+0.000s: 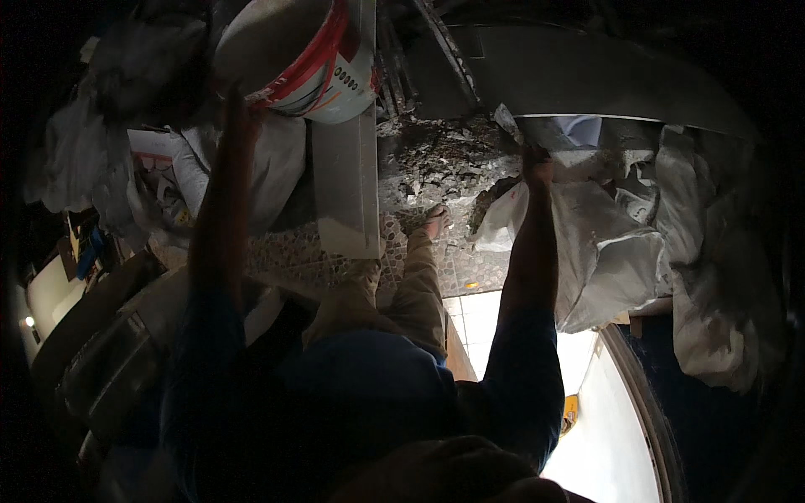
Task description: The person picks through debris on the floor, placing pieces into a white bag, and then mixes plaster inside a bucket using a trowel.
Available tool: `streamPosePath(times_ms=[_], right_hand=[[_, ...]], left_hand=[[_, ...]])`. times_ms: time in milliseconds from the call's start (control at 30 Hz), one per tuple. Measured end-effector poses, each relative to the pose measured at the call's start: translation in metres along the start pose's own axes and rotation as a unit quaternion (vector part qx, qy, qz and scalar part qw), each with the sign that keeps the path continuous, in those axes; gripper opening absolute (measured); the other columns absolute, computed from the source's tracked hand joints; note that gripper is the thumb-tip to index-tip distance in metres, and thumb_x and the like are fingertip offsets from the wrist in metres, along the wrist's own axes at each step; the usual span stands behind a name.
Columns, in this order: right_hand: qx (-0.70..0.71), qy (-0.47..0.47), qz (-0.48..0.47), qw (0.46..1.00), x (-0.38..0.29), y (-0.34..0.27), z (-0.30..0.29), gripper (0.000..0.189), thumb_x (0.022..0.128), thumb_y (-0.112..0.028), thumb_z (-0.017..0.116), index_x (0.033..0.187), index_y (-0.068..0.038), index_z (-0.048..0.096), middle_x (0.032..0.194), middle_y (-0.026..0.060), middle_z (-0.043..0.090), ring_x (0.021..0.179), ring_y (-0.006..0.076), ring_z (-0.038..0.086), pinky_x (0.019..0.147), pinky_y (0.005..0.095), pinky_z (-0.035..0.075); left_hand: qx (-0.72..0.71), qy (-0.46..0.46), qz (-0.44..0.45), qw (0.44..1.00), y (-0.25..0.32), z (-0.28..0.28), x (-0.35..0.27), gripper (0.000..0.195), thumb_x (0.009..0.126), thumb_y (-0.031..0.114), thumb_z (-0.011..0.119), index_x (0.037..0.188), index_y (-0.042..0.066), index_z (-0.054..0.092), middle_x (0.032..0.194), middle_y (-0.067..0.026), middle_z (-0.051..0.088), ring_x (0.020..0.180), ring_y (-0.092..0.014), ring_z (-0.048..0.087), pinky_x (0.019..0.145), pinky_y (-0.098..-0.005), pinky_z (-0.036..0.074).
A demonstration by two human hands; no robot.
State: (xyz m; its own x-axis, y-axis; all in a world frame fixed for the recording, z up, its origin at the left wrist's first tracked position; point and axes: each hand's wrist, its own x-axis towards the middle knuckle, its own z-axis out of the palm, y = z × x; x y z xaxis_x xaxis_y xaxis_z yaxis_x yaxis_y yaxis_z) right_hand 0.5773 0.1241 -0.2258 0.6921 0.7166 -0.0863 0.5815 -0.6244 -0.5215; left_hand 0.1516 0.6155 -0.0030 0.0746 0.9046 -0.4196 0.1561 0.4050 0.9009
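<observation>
Upper left, my left hand (242, 110) is at the rim of a tilted white plastic bucket (339, 88) with a red rim; shadow hides how its fingers lie. My right hand (536, 165) is closed on the handle of a small trowel or scraper (507, 122), whose metal blade points up and left. Just left of that blade, a heap of broken rubble (446, 163) lies on the floor beyond my foot (437, 220). A white woven sack (585, 232) lies beside my right forearm.
A pale upright board or post (346, 188) stands below the bucket. More sacks (277, 163) and wrapped items crowd the left. A long dark panel (578, 82) spans the upper right, with thin bars (449, 53) beside it. Pebble-patterned tiles (295, 258) cover the floor near my feet.
</observation>
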Motion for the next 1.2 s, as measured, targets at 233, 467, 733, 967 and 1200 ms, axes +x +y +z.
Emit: streamPosePath(times_ms=[233, 467, 733, 967, 1200], right_hand=[[0.146, -0.098, 0.055, 0.983, 0.036, -0.01, 0.01, 0.04, 0.09, -0.039, 0.054, 0.115, -0.011, 0.065, 0.121, 0.023, 0.059, 0.114, 0.0407, 0.055, 0.098, 0.0453, 0.042], [0.023, -0.121, 0.061, 0.991, 0.057, -0.012, 0.0, 0.037, 0.088, -0.033, 0.059, 0.113, -0.006, 0.066, 0.11, 0.0244, 0.064, 0.108, 0.0387, 0.06, 0.091, 0.0436, 0.046], [0.163, -0.21, -0.013, 0.964, 0.06, -0.027, -0.014, 0.031, 0.09, -0.027, 0.058, 0.114, -0.01, 0.067, 0.113, 0.0196, 0.065, 0.108, 0.0342, 0.061, 0.093, 0.0403, 0.047], [0.025, -0.173, -0.152, 0.973, 0.086, -0.032, 0.014, 0.026, 0.088, -0.017, 0.059, 0.112, -0.012, 0.067, 0.116, 0.0145, 0.065, 0.109, 0.0317, 0.061, 0.093, 0.0379, 0.048], [0.16, -0.259, -0.07, 0.95, 0.089, -0.02, 0.008, 0.028, 0.088, -0.027, 0.064, 0.111, -0.012, 0.069, 0.114, 0.0095, 0.067, 0.106, 0.0218, 0.062, 0.092, 0.0336, 0.046]], left_hand=[[-0.003, 0.032, -0.082, 0.996, -0.026, 0.029, -0.147, 0.084, 0.087, 0.049, 0.061, 0.151, 0.019, 0.015, 0.152, -0.005, 0.025, 0.135, -0.027, 0.03, 0.105, -0.0464, 0.029], [0.133, -0.02, -0.207, 0.969, -0.127, 0.049, -0.211, 0.084, 0.088, 0.05, 0.061, 0.149, 0.007, 0.023, 0.149, -0.0199, 0.029, 0.135, -0.032, 0.034, 0.109, -0.0461, 0.031], [0.359, -0.194, -0.052, 0.912, -0.162, 0.107, -0.217, 0.063, 0.09, 0.039, 0.061, 0.139, 0.004, 0.042, 0.142, -0.0211, 0.043, 0.128, -0.035, 0.045, 0.106, -0.0405, 0.037], [0.383, -0.238, 0.167, 0.877, -0.16, 0.189, -0.198, 0.054, 0.087, 0.032, 0.063, 0.131, 0.004, 0.051, 0.133, -0.0216, 0.051, 0.125, -0.037, 0.047, 0.104, -0.0415, 0.038], [0.406, -0.254, 0.193, 0.857, -0.211, 0.211, -0.176, 0.051, 0.09, 0.036, 0.06, 0.132, 0.009, 0.051, 0.138, -0.0209, 0.044, 0.128, -0.036, 0.043, 0.108, -0.0422, 0.035]])
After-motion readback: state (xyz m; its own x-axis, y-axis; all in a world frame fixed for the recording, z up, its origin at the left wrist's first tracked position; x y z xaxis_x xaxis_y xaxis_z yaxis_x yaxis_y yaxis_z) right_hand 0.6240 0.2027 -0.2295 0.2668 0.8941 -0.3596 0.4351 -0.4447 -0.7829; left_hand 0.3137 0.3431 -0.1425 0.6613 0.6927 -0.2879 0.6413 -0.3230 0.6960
